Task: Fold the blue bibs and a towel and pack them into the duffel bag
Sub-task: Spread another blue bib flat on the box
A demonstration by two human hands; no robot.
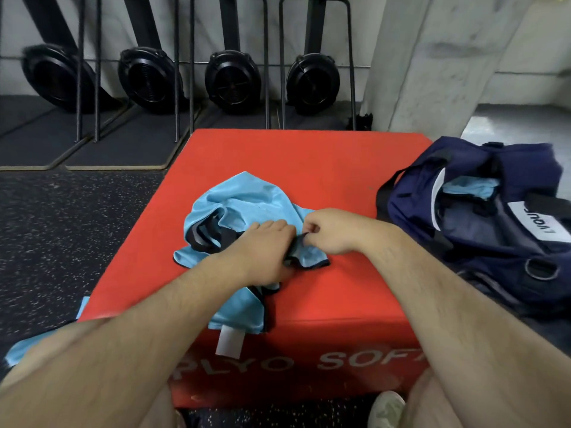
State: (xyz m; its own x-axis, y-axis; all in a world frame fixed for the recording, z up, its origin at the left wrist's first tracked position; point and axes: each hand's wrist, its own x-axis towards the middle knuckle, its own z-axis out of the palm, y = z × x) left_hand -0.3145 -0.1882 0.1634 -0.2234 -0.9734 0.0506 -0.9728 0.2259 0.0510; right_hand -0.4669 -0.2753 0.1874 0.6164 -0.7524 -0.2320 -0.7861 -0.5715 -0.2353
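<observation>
The red vinyl foam plyo box (324, 168) fills the middle of the view and serves as the folding surface, with the navy fabric duffel bag (482, 230) sitting just beside its right edge, mouth open, and a pale blue fabric piece (469, 188) already showing inside it. On top of the box lies the light blue mesh bib with black trim (241, 199), crumpled rather than flat: its far part is bunched into a rounded heap, black-edged openings twist through the middle, and a near flap with a white label (230, 342) hangs over the front edge of the box. Another bit of light blue cloth (21, 350) lies low at the left, partly hidden by the forearm; I cannot tell whether it is a bib or the towel. The left hand (262, 251) rests flat on the bib, fingers fairly straight, pressing the fabric down, while the right hand (330, 231) has its fingers curled and pinches a black-trimmed edge close by the left fingertips. The likely trouble from here is that the slippery mesh, still twisted, gets folded with a strap caught inside, giving a lumpy bundle; and a pull with the overhanging flap unsupported could drag the whole bib off the front of the box.
</observation>
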